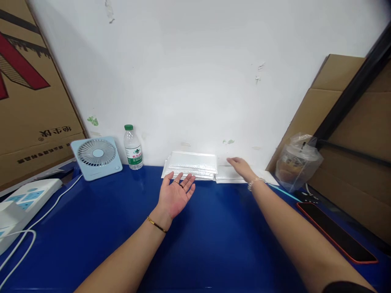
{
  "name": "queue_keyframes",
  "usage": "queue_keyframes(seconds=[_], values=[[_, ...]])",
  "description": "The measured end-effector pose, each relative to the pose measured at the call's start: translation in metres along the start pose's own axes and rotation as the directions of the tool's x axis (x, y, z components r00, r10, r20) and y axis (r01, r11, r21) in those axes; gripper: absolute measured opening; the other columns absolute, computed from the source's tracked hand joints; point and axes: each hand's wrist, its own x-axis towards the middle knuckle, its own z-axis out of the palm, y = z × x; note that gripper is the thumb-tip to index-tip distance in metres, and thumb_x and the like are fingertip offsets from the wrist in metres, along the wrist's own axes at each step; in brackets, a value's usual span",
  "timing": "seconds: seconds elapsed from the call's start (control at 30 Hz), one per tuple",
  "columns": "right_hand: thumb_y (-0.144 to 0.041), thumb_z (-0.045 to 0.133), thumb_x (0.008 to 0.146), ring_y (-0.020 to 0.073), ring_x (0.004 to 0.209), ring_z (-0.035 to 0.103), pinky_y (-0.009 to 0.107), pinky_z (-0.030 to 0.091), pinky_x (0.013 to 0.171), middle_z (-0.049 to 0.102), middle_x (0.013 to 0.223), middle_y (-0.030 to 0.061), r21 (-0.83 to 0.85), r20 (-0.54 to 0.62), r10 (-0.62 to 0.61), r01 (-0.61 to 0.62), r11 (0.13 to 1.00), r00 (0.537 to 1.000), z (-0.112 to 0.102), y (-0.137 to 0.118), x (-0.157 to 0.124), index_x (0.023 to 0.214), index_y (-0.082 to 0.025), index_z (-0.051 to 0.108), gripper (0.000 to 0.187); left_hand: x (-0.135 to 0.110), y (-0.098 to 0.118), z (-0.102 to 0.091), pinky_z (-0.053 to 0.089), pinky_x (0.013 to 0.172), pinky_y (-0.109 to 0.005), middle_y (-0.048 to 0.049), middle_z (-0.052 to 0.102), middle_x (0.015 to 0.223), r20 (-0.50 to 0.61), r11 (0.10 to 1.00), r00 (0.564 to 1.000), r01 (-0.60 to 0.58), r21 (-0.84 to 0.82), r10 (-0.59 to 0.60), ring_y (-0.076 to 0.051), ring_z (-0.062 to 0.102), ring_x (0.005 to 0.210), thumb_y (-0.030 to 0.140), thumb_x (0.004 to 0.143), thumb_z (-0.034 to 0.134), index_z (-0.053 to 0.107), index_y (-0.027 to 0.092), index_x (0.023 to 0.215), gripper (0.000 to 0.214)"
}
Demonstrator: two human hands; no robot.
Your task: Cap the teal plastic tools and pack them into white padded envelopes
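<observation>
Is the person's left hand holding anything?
No, the left hand is open, with nothing in its upturned palm, in front of the stacked white packets.

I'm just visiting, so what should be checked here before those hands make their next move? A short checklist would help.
1. Left hand free: ok, palm up, holding nothing.
2. Right hand clear of the lower white stack: cannot tell, contact is unclear.
3. Taller white stack squared up: not ok, edges uneven.
4. Bottle capped and upright: ok.
5. Blue fan apart from both hands: ok.
</observation>
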Motion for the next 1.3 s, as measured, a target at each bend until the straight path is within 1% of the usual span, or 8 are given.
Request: queue_keyframes(seconds=[0.17, 0.4, 0.53, 0.7, 0.8, 0.9, 1.03, 1.3], values=[[-0.038, 0.069, 0.065, 0.0168, 0.062, 0.058, 0.028, 0.045, 0.060, 0.066, 0.070, 0.0081, 0.203, 0.141, -0.003, -0.026, 0.979, 0.990, 0.051, -0.028, -0.003, 0.074, -0.011, 0.065, 0.028, 0.008, -0.006, -0.009, 0.054, 0.074, -0.034, -0.0122, 0.058, 0.108, -0.085, 0.999, 0.996, 0.027, 0.039, -0.023, -0.024, 0.062, 0.100, 0.040, 0.081, 0.055, 0.045, 0.020, 0.107, 0.035], [-0.034, 0.067, 0.069, 0.0137, 0.069, 0.056, 0.024, 0.044, 0.065, 0.063, 0.073, 0.0005, 0.350, 0.001, -0.236, 0.221, 0.910, 0.972, 0.035, -0.051, -0.035, 0.079, -0.016, 0.060, 0.022, 0.010, -0.013, -0.013, 0.050, 0.085, -0.040, -0.0154, 0.053, 0.119, -0.059, 0.993, 0.995, 0.086, 0.076, -0.081, -0.027, 0.056, 0.112, 0.055, 0.074, 0.061, 0.033, 0.022, 0.128, 0.069], [-0.023, 0.062, 0.076, 0.0169, 0.085, 0.059, 0.031, 0.045, 0.082, 0.066, 0.088, 0.0045, 0.375, 0.137, -0.665, 0.583, 0.721, 0.734, 0.029, -0.069, -0.092, 0.077, -0.017, 0.062, 0.006, 0.007, -0.010, -0.008, 0.049, 0.084, -0.049, -0.0145, 0.056, 0.118, 0.009, 0.997, 1.000, 0.010, 0.077, -0.011, -0.031, 0.055, 0.111, 0.071, 0.069, 0.053, 0.038, 0.024, 0.128, 0.077], [-0.011, 0.055, 0.078, 0.0193, 0.087, 0.061, 0.037, 0.047, 0.083, 0.068, 0.083, 0.0048, 0.505, 0.315, -0.778, 0.599, 0.622, 0.543, 0.040, -0.065, -0.154, 0.072, -0.021, 0.066, 0.016, 0.004, -0.001, 0.000, 0.053, 0.080, -0.037, -0.0085, 0.065, 0.091, -0.057, 0.968, 0.968, -0.246, -0.044, 0.243, -0.022, 0.065, 0.085, 0.046, 0.079, 0.057, 0.060, 0.016, 0.101, 0.037], [-0.014, 0.055, 0.076, 0.0237, 0.109, 0.054, 0.045, 0.038, 0.098, 0.066, 0.101, 0.0054, 0.600, 0.098, -0.623, 0.453, 0.659, 0.776, 0.056, -0.057, -0.168, 0.081, -0.023, 0.068, 0.017, 0.002, 0.003, 0.006, 0.052, 0.081, -0.032, -0.0040, 0.066, 0.085, -0.131, 0.930, 0.923, -0.368, -0.028, 0.361, -0.017, 0.065, 0.078, 0.034, 0.079, 0.059, 0.061, 0.018, 0.094, 0.022], [-0.030, 0.047, 0.082, 0.0256, 0.110, 0.055, 0.046, 0.045, 0.090, 0.061, 0.116, 0.0092, 0.834, 0.121, -0.142, -0.023, 0.552, 0.982, 0.077, -0.057, -0.173, 0.102, -0.022, 0.063, 0.027, -0.004, 0.003, 0.012, 0.050, 0.085, -0.030, 0.0002, 0.066, 0.089, -0.046, 0.844, 0.843, -0.533, 0.058, 0.536, -0.015, 0.065, 0.082, 0.029, 0.078, 0.063, 0.060, 0.022, 0.100, 0.023], [-0.043, 0.038, 0.087, 0.0237, 0.095, 0.064, 0.040, 0.054, 0.075, 0.066, 0.107, 0.0107, 0.804, 0.526, 0.063, -0.520, 0.288, 0.848, 0.103, -0.059, -0.177, 0.100, -0.019, 0.061, 0.036, -0.016, -0.006, 0.019, 0.048, 0.085, -0.032, -0.0008, 0.067, 0.089, 0.188, 0.738, 0.772, -0.635, 0.229, 0.607, -0.019, 0.064, 0.093, 0.028, 0.074, 0.068, 0.053, 0.026, 0.116, 0.045], [-0.035, 0.052, 0.083, 0.0158, 0.066, 0.066, 0.027, 0.053, 0.057, 0.069, 0.079, 0.0017, 0.781, 0.579, 0.212, -0.610, 0.136, 0.788, 0.114, -0.057, -0.177, 0.094, -0.019, 0.061, 0.021, -0.031, -0.019, 0.029, 0.047, 0.085, -0.032, -0.0034, 0.068, 0.093, 0.293, 0.682, 0.750, -0.662, 0.311, 0.593, -0.023, 0.062, 0.099, 0.020, 0.068, 0.073, 0.054, 0.024, 0.116, 0.052]])
